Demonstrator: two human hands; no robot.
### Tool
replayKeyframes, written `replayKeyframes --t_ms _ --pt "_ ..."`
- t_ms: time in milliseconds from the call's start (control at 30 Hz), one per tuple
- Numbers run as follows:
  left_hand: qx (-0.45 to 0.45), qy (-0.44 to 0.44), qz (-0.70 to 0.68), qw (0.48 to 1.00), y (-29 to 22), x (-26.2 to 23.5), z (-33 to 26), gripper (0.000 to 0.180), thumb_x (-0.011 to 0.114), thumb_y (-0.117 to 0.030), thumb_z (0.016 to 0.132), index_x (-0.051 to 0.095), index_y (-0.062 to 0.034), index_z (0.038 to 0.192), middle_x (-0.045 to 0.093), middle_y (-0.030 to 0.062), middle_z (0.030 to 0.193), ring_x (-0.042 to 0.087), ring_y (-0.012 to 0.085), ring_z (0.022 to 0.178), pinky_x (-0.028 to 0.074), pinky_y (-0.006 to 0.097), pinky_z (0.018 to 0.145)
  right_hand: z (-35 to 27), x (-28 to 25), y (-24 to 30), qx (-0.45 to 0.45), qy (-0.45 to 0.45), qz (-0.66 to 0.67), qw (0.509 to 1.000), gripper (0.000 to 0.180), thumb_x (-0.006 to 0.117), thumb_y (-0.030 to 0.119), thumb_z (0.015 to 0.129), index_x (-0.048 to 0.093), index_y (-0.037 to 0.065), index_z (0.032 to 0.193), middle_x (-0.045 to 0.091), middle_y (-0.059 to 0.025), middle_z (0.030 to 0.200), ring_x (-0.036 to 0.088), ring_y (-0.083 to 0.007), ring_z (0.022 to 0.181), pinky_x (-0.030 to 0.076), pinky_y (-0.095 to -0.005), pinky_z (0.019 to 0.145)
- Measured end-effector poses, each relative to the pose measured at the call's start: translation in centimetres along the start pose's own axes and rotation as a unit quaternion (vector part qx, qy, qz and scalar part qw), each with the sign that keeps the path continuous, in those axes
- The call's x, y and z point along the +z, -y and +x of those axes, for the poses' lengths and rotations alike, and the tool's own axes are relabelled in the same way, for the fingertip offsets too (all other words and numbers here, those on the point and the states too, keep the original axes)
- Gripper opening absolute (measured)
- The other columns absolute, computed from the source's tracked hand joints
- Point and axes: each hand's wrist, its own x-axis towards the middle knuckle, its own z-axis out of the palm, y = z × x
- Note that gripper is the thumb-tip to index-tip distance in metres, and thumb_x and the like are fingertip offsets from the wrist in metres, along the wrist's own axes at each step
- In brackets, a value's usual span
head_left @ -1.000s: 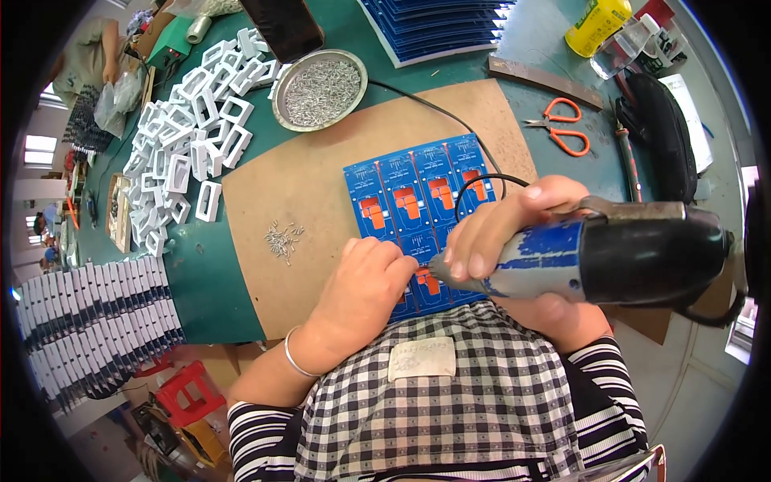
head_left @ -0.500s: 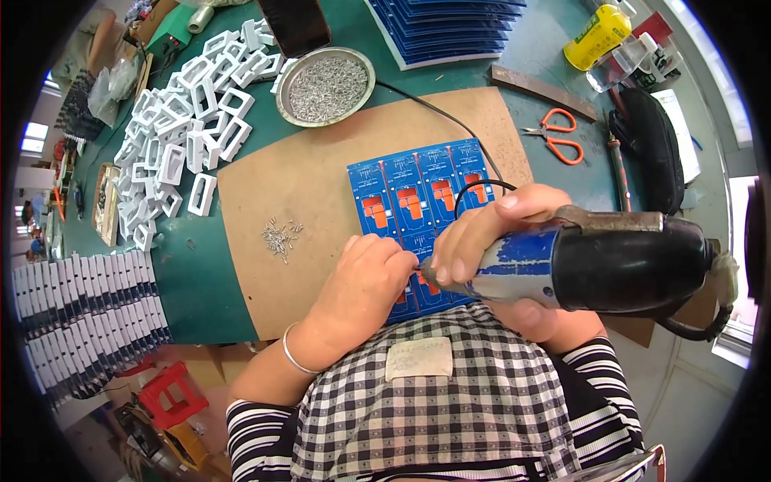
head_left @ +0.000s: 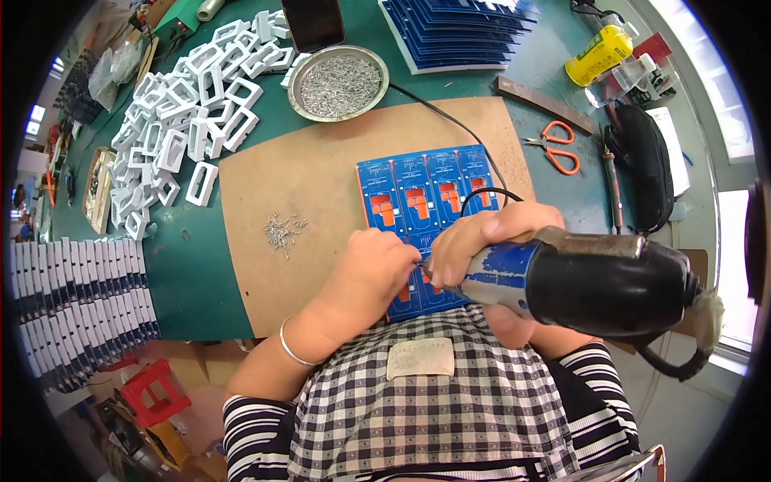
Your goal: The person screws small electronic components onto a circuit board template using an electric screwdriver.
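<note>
My right hand grips a blue and black electric screwdriver, its tip pointing down at a blue panel of circuit boards with orange parts. My left hand rests on the near edge of that panel, fingertips pinched right beside the tool's tip; whether it holds a screw is hidden. The panel lies on a brown fibreboard sheet. A small heap of loose screws sits on the sheet to the left of my hands.
A round metal dish of screws, many white plastic frames, stacked blue panels, orange scissors, a yellow bottle, a black pouch and rows of white pieces lie on the green table.
The view has shifted slightly. My right hand has tilted the screwdriver so its body points more to the right; my left hand keeps its place at the panel's near edge.
</note>
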Motion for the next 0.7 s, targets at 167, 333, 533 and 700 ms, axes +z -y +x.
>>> replayKeyframes --t_ms 167,333,533,700 --pt "-0.062 -0.107 -0.02 0.992 0.9 -2.2 -1.1 0.014 0.069 -0.005 0.075 0.065 -0.0056 0.088 0.064 0.0092 0.084 0.06 0.0282 0.081 0.049 0.037 0.073 0.7 0.6 -0.3 0.038 0.055 -0.12 0.991 0.053 0.074 0.016 0.077 0.039 0.009 0.116 0.06 -0.0133 0.084 0.061 -0.0241 0.077 0.052 -0.0374 0.071" --pt "-0.112 -0.104 -0.053 0.987 0.2 -2.8 -1.5 0.013 0.069 -0.003 0.074 0.064 -0.0055 0.086 0.064 0.0089 0.082 0.06 0.027 0.08 0.049 0.036 0.073 1.3 0.9 -2.7 0.003 -0.012 0.111 0.994 0.055 0.074 0.019 0.076 0.039 0.008 0.117 0.06 -0.0131 0.081 0.062 -0.0238 0.075 0.053 -0.0361 0.068" --pt "-0.048 -0.085 -0.063 0.993 0.0 -1.1 -1.7 0.011 0.069 -0.004 0.076 0.063 -0.005 0.085 0.064 0.0086 0.082 0.061 0.0273 0.08 0.048 0.037 0.074 1.7 -0.2 -3.7 0.027 -0.086 0.155 0.984 0.061 0.069 0.035 0.078 0.037 0.007 0.122 0.058 -0.0113 0.073 0.061 -0.0218 0.066 0.052 -0.035 0.061" --pt "-0.035 -0.085 -0.016 0.996 -0.4 -0.2 -1.4 0.015 0.073 -0.002 0.071 0.065 -0.0053 0.084 0.065 0.0089 0.081 0.062 0.0254 0.075 0.05 0.035 0.067 0.8 -1.6 -4.3 0.031 -0.247 0.251 0.935 0.063 0.059 0.048 0.079 0.039 0.007 0.123 0.055 -0.0079 0.07 0.058 -0.0215 0.06 0.05 -0.0369 0.06"
